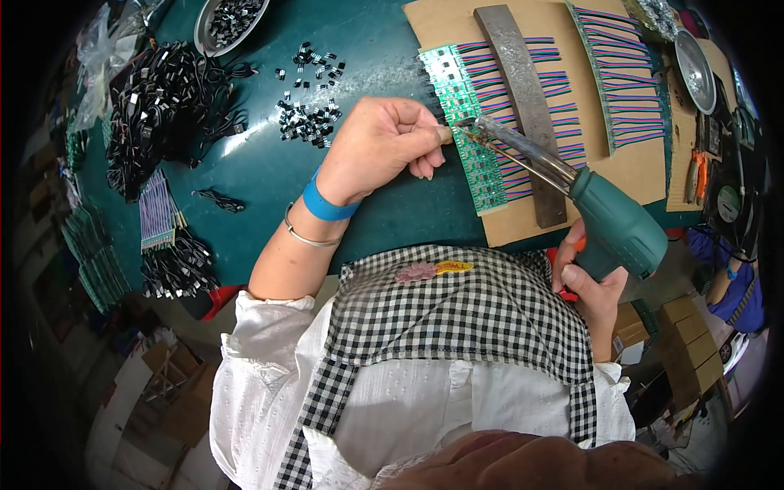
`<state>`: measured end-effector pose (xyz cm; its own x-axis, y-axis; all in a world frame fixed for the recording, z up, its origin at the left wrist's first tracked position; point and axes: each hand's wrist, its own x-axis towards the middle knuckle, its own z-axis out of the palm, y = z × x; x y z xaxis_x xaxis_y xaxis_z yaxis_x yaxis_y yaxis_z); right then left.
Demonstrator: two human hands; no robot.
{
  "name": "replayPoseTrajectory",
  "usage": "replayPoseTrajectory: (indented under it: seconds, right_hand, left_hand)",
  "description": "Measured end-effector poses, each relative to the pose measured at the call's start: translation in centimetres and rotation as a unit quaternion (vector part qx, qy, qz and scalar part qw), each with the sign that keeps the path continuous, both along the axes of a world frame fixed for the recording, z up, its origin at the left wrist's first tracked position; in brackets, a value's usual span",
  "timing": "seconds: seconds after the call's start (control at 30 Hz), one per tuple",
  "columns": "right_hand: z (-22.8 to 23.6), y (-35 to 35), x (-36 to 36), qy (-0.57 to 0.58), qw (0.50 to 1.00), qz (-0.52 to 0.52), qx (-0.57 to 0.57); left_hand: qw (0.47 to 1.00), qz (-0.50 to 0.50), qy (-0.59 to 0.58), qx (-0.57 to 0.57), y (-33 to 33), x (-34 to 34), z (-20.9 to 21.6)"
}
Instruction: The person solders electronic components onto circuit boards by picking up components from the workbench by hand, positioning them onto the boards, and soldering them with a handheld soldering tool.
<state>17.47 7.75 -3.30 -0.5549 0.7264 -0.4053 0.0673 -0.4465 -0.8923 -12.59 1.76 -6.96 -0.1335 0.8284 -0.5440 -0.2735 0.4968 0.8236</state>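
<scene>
My left hand (pixel 380 145) is closed in a pinch at the left edge of a green circuit board panel (pixel 451 82); whatever is between the fingertips is too small to make out. My right hand (pixel 594 287) grips the handle of a green soldering gun (pixel 625 224). Its metal barrel slants up and left, with the tip over the panel close to my left fingertips. Thin coloured wires (pixel 551 53) run rightward from the panel. A heavy metal bar (pixel 516 82) lies across them, on a cardboard sheet (pixel 633 175).
Another wired board strip (pixel 594 73) lies further right. Small black connectors (pixel 309 122) are scattered left of the panel, below a metal bowl (pixel 204 49). Black cables (pixel 155 102) are heaped at the left. Orange-handled pliers (pixel 699 175) and a metal dish (pixel 694 73) lie at the right.
</scene>
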Motion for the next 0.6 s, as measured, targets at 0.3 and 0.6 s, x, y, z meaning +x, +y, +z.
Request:
replayPoseTrajectory:
  seconds: [0.3, 0.6]
  right_hand:
    - [-0.9, 0.6, 1.2, 0.060, 0.996, 0.059, 0.004]
    - [-1.9, 0.5, 2.2, 0.077, 0.995, 0.070, 0.009]
  left_hand:
    - [1.000, -0.003, 0.002, -0.001, 0.0, -0.1, 0.0]
    - [1.000, -0.004, 0.015, -0.003, 0.1, 0.1, 0.0]
